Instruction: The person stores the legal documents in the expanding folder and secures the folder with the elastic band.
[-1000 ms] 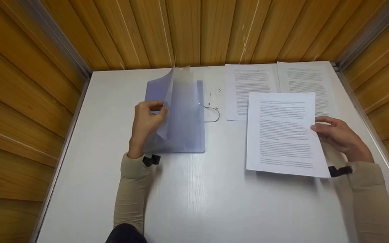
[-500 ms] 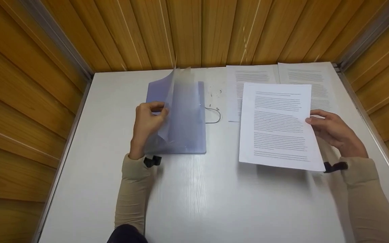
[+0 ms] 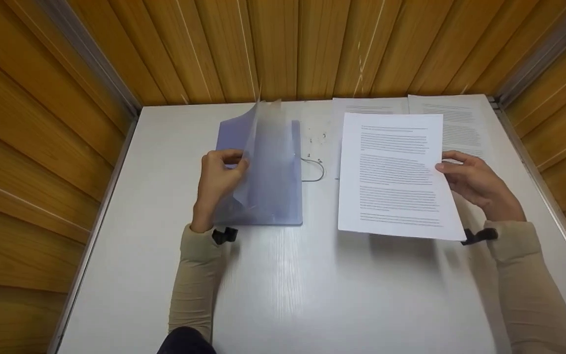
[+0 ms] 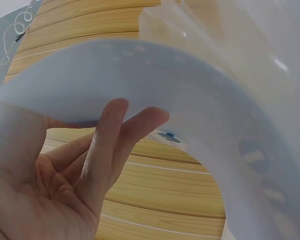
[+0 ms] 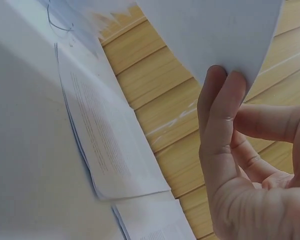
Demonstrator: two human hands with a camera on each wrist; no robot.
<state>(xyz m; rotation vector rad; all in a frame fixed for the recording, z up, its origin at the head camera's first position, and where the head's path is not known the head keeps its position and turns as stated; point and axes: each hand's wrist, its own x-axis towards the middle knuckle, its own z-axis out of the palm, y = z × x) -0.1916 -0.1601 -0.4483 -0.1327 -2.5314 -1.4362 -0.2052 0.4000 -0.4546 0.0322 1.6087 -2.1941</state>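
Note:
My left hand [image 3: 219, 174] pinches a raised clear plastic sleeve [image 3: 251, 162] at its left side. The sleeve belongs to a purple folder [image 3: 278, 206] lying on the table, with other sleeves standing partly lifted in it. In the left wrist view the fingers [image 4: 107, 135] press against the curved plastic. On the right, my right hand [image 3: 474, 179] pinches the right edge of a printed sheet of paper [image 3: 396, 177], holding it above the table. The right wrist view shows this sheet [image 5: 225, 35] from behind, between thumb and fingers [image 5: 225, 107].
Printed papers [image 3: 455, 123] lie at the table's back right, partly under the held sheet; the right wrist view shows a stack of papers [image 5: 110, 135]. A thin cord loop [image 3: 321, 172] sticks out from the folder's right edge. Wooden panels [image 3: 312, 49] border the white table [image 3: 283, 295].
My right hand has carried the printed sheet leftward and slightly away from me, nearer the folder. The left hand stays at the lifted sleeve.

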